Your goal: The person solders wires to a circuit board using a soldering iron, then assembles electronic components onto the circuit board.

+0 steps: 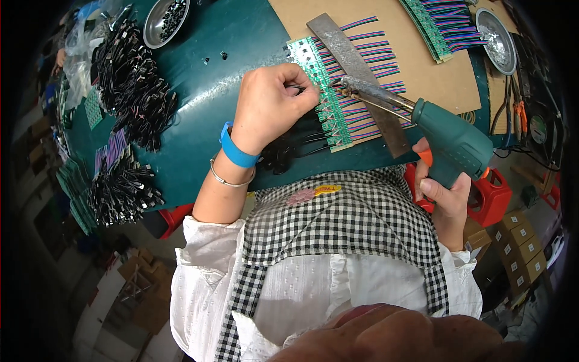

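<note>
My left hand (274, 99) is closed in a pinch over the edge of a green circuit board strip (335, 123), with a thin black cable between its fingers. My right hand (446, 196) is wrapped round the handle of a green soldering gun (461, 136) with an orange trigger. The gun's tip reaches the board close to my left fingertips; exact contact is hard to make out. Rows of multicoloured wires (369, 46) run out from the board's right side, under a flat metal bar (338, 42). Black cables (280, 154) trail from its lower left edge.
Cardboard (422, 84) covers part of the green table. Another wired circuit board (425, 27) lies at the far right beside a metal bowl (512, 57). Bundles of black cables (129, 84) and a bowl of small black parts (154, 36) occupy the left. Orange-handled pliers (520, 114) lie right.
</note>
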Tool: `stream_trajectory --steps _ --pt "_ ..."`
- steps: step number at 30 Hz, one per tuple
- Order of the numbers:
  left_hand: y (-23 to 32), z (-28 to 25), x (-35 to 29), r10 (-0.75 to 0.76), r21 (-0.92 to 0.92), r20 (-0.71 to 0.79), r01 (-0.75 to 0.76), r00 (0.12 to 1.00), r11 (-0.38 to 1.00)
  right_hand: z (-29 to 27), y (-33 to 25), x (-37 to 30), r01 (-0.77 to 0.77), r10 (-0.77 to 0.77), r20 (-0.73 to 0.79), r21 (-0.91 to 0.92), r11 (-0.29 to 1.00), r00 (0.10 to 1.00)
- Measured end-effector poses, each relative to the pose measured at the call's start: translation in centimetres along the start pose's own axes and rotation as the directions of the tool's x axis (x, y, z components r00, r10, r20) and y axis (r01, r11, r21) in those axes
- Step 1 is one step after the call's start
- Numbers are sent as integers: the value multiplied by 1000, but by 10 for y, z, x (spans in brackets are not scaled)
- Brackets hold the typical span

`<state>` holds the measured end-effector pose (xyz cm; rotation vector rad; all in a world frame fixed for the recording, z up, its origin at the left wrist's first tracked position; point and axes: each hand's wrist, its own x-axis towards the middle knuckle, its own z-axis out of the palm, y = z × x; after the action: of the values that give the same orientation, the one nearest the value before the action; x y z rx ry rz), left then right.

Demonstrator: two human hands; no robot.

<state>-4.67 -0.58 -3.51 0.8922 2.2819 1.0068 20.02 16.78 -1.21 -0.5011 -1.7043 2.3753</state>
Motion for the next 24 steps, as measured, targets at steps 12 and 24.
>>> stream_trajectory --steps 12,24 --pt "1 0 3 2 -2 -9 -2 1000 1000 -3 10 -6 -106 106 -29 1 994 994" --pt "3 -1 3 13 13 -14 -12 1000 1000 -8 1 -2 -79 84 -54 84 993 995"
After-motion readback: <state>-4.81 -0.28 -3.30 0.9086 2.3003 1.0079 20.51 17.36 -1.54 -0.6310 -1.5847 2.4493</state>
